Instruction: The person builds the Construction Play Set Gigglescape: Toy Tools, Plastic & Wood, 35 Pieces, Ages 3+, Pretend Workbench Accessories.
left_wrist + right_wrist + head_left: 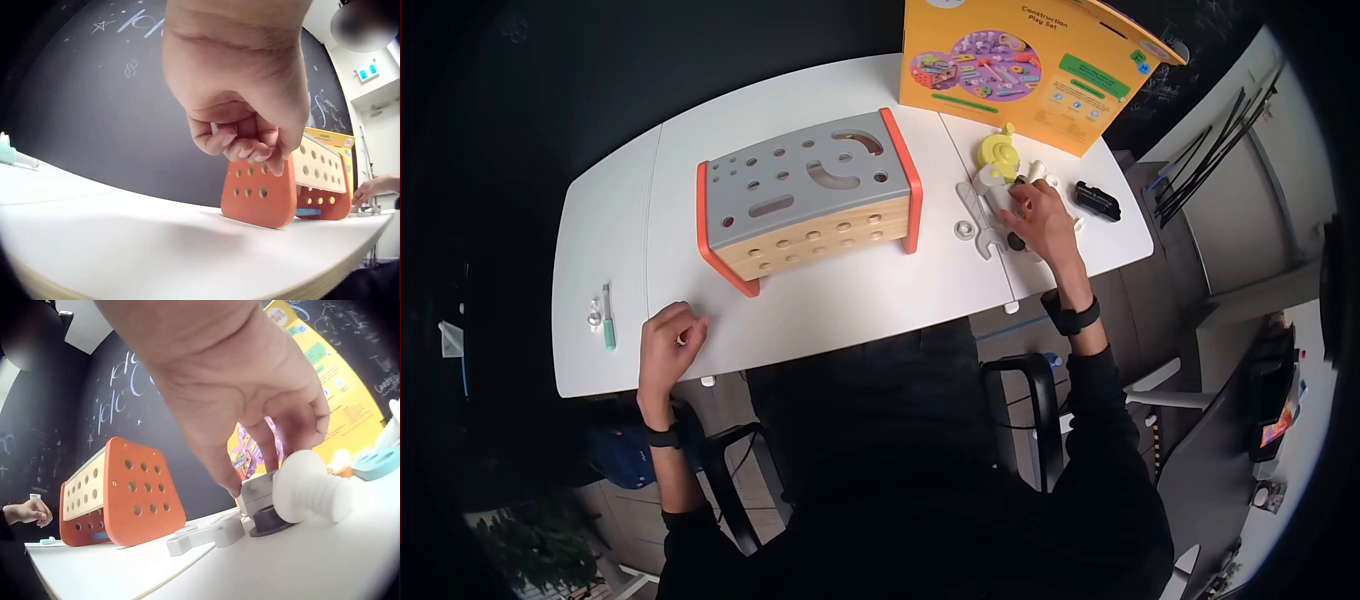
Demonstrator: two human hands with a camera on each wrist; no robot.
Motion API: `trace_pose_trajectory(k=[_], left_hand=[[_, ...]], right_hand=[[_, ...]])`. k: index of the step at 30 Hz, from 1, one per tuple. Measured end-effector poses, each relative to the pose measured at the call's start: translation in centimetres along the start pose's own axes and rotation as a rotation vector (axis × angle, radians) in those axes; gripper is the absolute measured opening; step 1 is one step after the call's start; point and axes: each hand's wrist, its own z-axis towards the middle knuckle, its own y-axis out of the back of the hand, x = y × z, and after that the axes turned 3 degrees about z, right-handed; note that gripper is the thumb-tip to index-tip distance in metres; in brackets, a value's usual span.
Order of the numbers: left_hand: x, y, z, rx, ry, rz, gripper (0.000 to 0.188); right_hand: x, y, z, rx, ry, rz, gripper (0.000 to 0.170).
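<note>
In the head view, my right hand reaches down among toy parts at the right. The right wrist view shows its thumb and fingers pinching a grey block, beside a black piece and a large white screw. A grey wrench and a pale nut lie left of this hand. My left hand is above the front left table edge, fingers curled; in the left wrist view a small pale piece shows between them, mostly hidden.
A grey-topped workbench with orange ends stands mid-table. Behind the parts is a yellow box, with a yellow-green toy part in front. A black object lies far right, a green-handled screwdriver far left.
</note>
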Motion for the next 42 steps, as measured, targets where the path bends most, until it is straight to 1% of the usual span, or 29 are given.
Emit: trace_pose_trajectory(k=[3, 5, 9, 13, 15, 19, 21, 25, 27, 31, 34, 37, 39, 40, 42], left_hand=[[0.0, 0.1, 0.5, 0.009, -0.016, 0.023, 0.025], [-0.1, 0.1, 0.7, -0.024, -0.034, 0.014, 0.026], [-0.2, 0.1, 0.9, -0.021, -0.029, 0.018, 0.026], [-0.4, 0.3, 0.9, -0.007, -0.031, 0.019, 0.026], [-0.4, 0.3, 0.9, -0.005, -0.029, 0.018, 0.026], [-0.7, 0.4, 0.9, -0.014, -0.033, 0.025, 0.026], [-0.7, 0.5, 0.9, -0.014, -0.026, 0.021, 0.026], [-0.6, 0.8, 0.9, -0.017, -0.036, 0.02, 0.026], [-0.7, 0.8, 0.9, -0.024, -0.035, 0.019, 0.026], [-0.6, 0.9, 0.9, -0.025, -0.044, 0.017, 0.026], [-1.2, 1.2, 1.1, -0.027, -0.058, 0.02, 0.026], [-1.8, 1.4, 1.5, -0.055, -0.08, 0.027, 0.024], [-2.3, 1.6, 1.8, -0.088, -0.115, 0.032, 0.023], [-2.7, 1.7, 2.1, -0.097, -0.097, 0.042, 0.023], [-3.6, 2.2, 2.7, -0.131, -0.154, 0.021, 0.024]], right_hand=[[0.4, 0.1, -0.1, -0.009, -0.03, 0.012, 0.038], [0.2, -0.1, 0.0, 0.031, 0.004, -0.047, 0.041], [0.1, -0.2, 0.4, 0.075, -0.025, -0.091, 0.047], [0.2, -0.2, 0.5, 0.087, -0.019, -0.078, 0.046], [0.1, -0.3, 0.6, 0.06, -0.004, -0.043, 0.042], [-0.3, -0.8, 1.0, 0.068, 0.008, -0.019, 0.037], [-0.4, -0.9, 1.1, -0.001, 0.044, 0.018, 0.035], [-0.1, -0.6, 1.0, -0.025, 0.042, 0.055, 0.036], [0.3, -0.4, 0.7, -0.11, 0.08, 0.129, 0.037], [1.5, 0.4, 0.4, -0.117, 0.082, 0.148, 0.038], [2.2, 0.8, 0.1, -0.137, 0.112, 0.232, 0.038], [2.9, 0.9, 0.1, -0.201, 0.171, 0.258, 0.038], [4.7, 1.4, -0.1, -0.211, 0.189, 0.319, 0.037], [5.7, 2.0, -0.3, -0.23, 0.188, 0.37, 0.036], [7.4, 2.7, -0.6, -0.213, 0.196, 0.398, 0.034]])
